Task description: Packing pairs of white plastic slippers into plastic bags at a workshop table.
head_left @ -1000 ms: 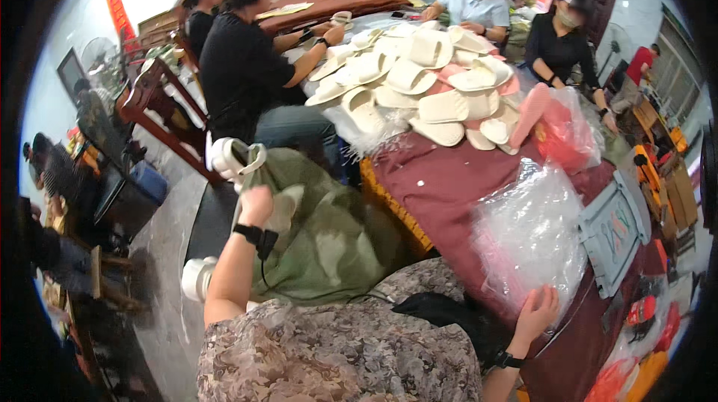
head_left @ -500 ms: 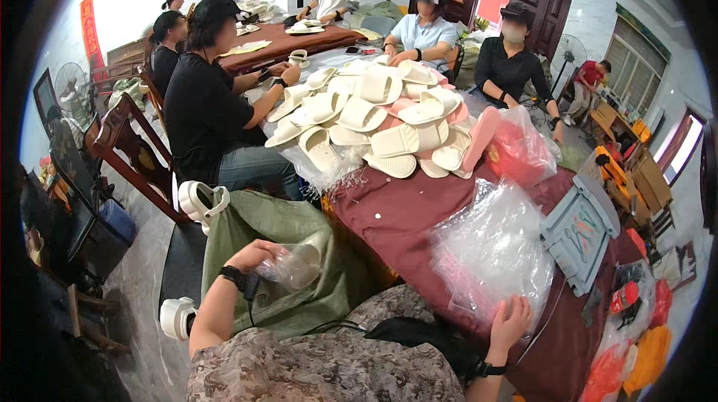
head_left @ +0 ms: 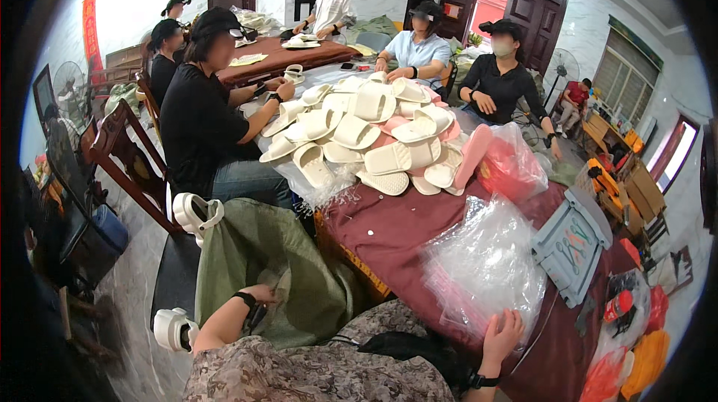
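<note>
My left hand [head_left: 262,295] reaches low into the mouth of a green woven sack [head_left: 250,241]. Its fingers are blurred; a faint clear patch of plastic shows beside them, and I cannot tell whether they grip it. At the table's near edge, my right hand [head_left: 502,335] has its fingers extended against a stack of clear plastic bags [head_left: 490,264]. White clip-like pieces [head_left: 196,216] hold the sack's rim at its left side. Beyond, a heap of cream slippers [head_left: 366,133] covers the table, with a pink slipper [head_left: 474,154] among them.
The table wears a dark red cloth [head_left: 374,215]. On it are a red plastic bag [head_left: 512,170] and a grey plastic crate-like piece [head_left: 572,245]. A wooden chair [head_left: 131,151] stands left. Several people sit or stand around the tables; one in black [head_left: 202,118] handles a slipper.
My left hand has moved down into the sack; the clear bag it held before is now barely visible. My right hand stays by the plastic bags. The view has shifted slightly.
</note>
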`<state>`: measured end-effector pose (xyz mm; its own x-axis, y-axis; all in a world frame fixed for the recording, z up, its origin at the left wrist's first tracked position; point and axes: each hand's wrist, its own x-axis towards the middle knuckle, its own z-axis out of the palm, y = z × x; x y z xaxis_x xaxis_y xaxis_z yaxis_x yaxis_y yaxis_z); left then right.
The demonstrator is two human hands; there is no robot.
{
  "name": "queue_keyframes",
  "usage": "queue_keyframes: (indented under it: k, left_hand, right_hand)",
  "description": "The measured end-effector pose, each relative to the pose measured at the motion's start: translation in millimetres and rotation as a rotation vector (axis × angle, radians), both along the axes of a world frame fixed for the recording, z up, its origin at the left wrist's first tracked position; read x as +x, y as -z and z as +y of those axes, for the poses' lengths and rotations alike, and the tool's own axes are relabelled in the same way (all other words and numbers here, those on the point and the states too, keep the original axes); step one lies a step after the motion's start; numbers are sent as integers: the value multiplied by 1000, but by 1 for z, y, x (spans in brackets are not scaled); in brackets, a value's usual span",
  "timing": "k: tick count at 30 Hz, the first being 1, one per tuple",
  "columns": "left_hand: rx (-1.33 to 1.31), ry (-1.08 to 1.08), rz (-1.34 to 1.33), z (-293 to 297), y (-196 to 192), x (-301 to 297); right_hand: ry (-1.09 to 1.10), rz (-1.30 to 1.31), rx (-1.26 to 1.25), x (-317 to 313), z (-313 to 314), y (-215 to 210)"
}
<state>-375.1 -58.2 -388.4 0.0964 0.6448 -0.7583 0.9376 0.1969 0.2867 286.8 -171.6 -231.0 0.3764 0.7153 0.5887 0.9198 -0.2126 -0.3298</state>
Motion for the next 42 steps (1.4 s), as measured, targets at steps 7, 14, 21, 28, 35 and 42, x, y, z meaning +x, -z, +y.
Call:
queue_keyframes:
  k: [7,14,21,28,35,42]
  left_hand:
    - [145,-156,-791,38,-122,92]
    - [500,743,-364,28,-257,200]
    - [720,272,-858,148,-331,263]
    - [705,-527,-1105,328,-283,297]
    - [782,-672,-1340,377,-273,323]
    - [988,-574,-791,380,-320,308]
  right_hand:
    - [21,21,-1,-3,2,-1]
    - [2,7,-1,1,0,4]
    - [-14,11,17,2,1,-4]
    - [-41,-3,39,0,0,-1]
    - [-5,29,-35,-7,-4,1]
    - [32,67,-75,-3,2,-8]
